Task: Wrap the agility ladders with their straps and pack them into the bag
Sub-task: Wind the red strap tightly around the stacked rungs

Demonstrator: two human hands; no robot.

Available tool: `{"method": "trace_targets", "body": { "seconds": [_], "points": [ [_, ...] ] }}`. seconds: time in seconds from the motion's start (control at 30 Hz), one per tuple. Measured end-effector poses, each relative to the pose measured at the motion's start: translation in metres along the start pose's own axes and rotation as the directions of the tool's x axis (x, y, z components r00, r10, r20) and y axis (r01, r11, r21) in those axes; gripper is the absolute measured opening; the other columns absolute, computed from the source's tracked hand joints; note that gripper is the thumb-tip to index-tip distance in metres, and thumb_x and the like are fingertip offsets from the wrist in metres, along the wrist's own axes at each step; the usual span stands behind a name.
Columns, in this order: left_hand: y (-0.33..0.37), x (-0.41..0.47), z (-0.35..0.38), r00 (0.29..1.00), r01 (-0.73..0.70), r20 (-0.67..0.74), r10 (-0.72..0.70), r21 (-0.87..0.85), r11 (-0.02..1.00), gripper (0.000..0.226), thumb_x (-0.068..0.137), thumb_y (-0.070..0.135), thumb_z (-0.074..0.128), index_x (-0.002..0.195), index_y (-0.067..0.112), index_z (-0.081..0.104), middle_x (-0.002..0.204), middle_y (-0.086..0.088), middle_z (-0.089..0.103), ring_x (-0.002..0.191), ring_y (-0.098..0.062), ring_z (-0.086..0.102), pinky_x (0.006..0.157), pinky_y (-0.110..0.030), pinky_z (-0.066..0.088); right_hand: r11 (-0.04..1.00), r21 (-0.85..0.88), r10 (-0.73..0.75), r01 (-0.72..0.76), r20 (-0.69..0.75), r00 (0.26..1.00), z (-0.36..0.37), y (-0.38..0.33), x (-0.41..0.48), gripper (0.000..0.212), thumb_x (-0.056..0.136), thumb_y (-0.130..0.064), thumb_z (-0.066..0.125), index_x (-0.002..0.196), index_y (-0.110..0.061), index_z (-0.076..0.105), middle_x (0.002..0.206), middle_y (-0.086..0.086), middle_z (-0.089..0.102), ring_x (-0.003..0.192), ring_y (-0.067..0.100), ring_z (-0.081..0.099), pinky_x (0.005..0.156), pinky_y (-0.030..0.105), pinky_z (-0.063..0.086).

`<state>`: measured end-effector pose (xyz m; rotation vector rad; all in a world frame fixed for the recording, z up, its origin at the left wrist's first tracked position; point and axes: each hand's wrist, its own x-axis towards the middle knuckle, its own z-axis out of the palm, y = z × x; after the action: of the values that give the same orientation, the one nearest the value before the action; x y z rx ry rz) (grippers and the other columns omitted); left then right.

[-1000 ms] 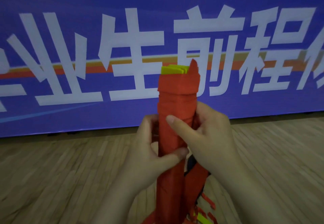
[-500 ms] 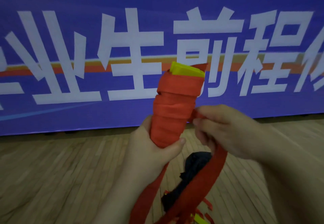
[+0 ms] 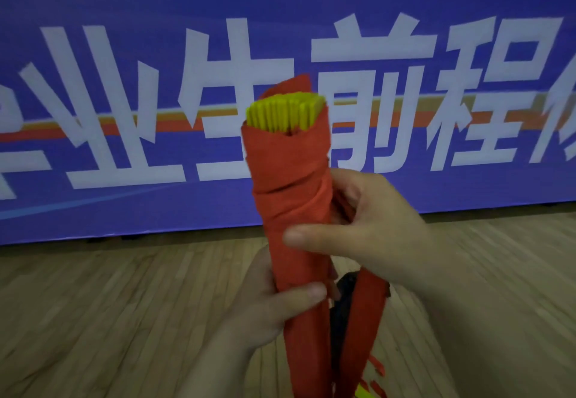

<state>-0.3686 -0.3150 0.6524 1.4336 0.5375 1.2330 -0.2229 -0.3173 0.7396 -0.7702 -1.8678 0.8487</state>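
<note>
Banner (image 3: 93, 39) reads "业生前程"; both hands grip strap-wrapped ladder (image 3: 290, 179).

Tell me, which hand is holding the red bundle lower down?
The left hand grips the strap-wrapped ladder bundle lower down; the right hand holds it higher, thumb across the front.

Bundle (image 3: 290, 179) held near upright, tilted slightly left, in front of blue banner (image 3: 124, 23) with white characters. Yellow rungs (image 3: 282, 114) protrude at the top end; red strap (image 3: 361, 319) wound in overlapping turns around the upper part, loose length hanging down at right. Left hand (image 3: 271, 307) grips the bundle from below, thumb across its front. Right hand (image 3: 371, 229) clasps it from the right, thumb laid across the wrap. Dark object (image 3: 343, 288) partly visible behind the bundle, unclear. Wooden floor (image 3: 109, 319) below.
</note>
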Motion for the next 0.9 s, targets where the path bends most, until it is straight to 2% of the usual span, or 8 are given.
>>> {"method": "trace_targets", "body": {
  "seconds": [0.07,0.2,0.33,0.4,0.5,0.63,0.77,0.9],
  "points": [
    [0.001,-0.002,0.002,0.999,0.019,-0.036,-0.019,0.010,1.000,0.077,0.039,0.052,0.089,0.084,-0.003,0.062,0.065,-0.012,0.067,0.055,-0.020,0.064,0.051,-0.026,0.052,0.986,-0.037,0.165,-0.161,0.195,0.967,-0.020,-0.008,-0.002,0.055,0.062,-0.029,0.085,0.110,-0.021,0.059,0.079,-0.001,0.073,0.071,0.016,0.069,0.068,0.035,0.055],
    [0.009,-0.001,0.005,0.987,0.018,-0.160,-0.011,0.042,0.999,0.044,0.040,0.030,0.080,0.077,0.011,0.067,0.062,-0.011,0.063,0.048,-0.018,0.058,0.045,-0.025,0.048,0.938,-0.248,0.289,-0.242,0.174,0.941,-0.049,-0.016,-0.009,0.010,0.092,-0.020,0.058,0.086,-0.025,0.065,0.072,0.001,0.069,0.056,0.018,0.065,0.055,0.026,0.052],
    [0.017,0.002,0.009,0.962,-0.054,-0.229,0.146,0.363,0.930,0.041,0.052,0.043,0.075,0.089,0.028,0.064,0.067,0.005,0.064,0.057,-0.011,0.058,0.054,-0.023,0.049,0.954,-0.126,0.288,-0.271,0.148,0.946,-0.028,-0.015,-0.014,0.033,0.091,-0.016,0.055,0.059,-0.023,0.060,0.050,-0.005,0.054,0.043,0.010,0.049,0.047,0.026,0.041],
    [0.016,0.001,0.017,0.913,-0.007,-0.321,0.252,0.604,0.797,0.046,0.058,0.051,0.072,0.097,0.034,0.054,0.076,0.009,0.066,0.064,-0.002,0.061,0.055,-0.017,0.047,0.976,0.111,0.180,-0.186,0.063,0.982,-0.003,-0.012,-0.015,0.022,0.080,-0.024,0.070,0.058,-0.029,0.067,0.053,-0.010,0.062,0.046,0.001,0.057,0.047,0.013,0.043],
    [0.022,-0.003,0.029,0.892,0.001,-0.310,0.328,0.727,0.686,0.048,0.061,0.049,0.073,0.097,0.043,0.043,0.077,0.011,0.064,0.069,0.002,0.061,0.053,-0.012,0.045,0.995,0.100,0.049,-0.026,-0.240,0.969,0.016,0.002,-0.018,0.020,0.061,-0.037,0.077,0.075,-0.023,0.073,0.073,-0.010,0.075,0.070,0.003,0.071,0.061,0.015,0.053],
    [0.033,-0.003,0.007,0.977,-0.174,-0.039,0.209,0.420,0.891,0.057,0.055,0.047,0.081,0.107,0.053,0.057,0.095,0.015,0.071,0.085,-0.005,0.068,0.070,-0.020,0.054,0.994,0.059,-0.077,0.093,-0.237,0.968,0.007,-0.005,-0.018,0.023,0.066,-0.038,0.075,0.077,-0.018,0.072,0.074,-0.003,0.074,0.071,0.011,0.072,0.063,0.026,0.056],
    [0.013,0.005,-0.006,0.927,0.127,0.373,-0.052,-0.179,0.975,0.053,0.071,0.047,0.074,0.113,0.014,0.065,0.091,-0.010,0.071,0.078,-0.026,0.068,0.073,-0.037,0.053,0.994,0.012,-0.104,0.106,-0.110,0.989,0.009,-0.009,-0.013,0.026,0.068,-0.044,0.073,0.078,-0.021,0.069,0.071,0.000,0.072,0.060,0.014,0.069,0.053,0.027,0.055],
    [0.005,0.014,-0.001,0.901,0.217,0.409,-0.143,-0.142,0.966,0.048,0.069,0.042,0.076,0.102,0.009,0.065,0.074,-0.008,0.064,0.061,-0.022,0.061,0.061,-0.030,0.047,0.997,-0.062,0.036,-0.036,0.005,0.999,-0.010,-0.003,-0.007,0.043,0.061,-0.055,0.073,0.096,-0.030,0.065,0.085,0.000,0.074,0.074,0.021,0.071,0.066,0.038,0.059]
  ]
}}
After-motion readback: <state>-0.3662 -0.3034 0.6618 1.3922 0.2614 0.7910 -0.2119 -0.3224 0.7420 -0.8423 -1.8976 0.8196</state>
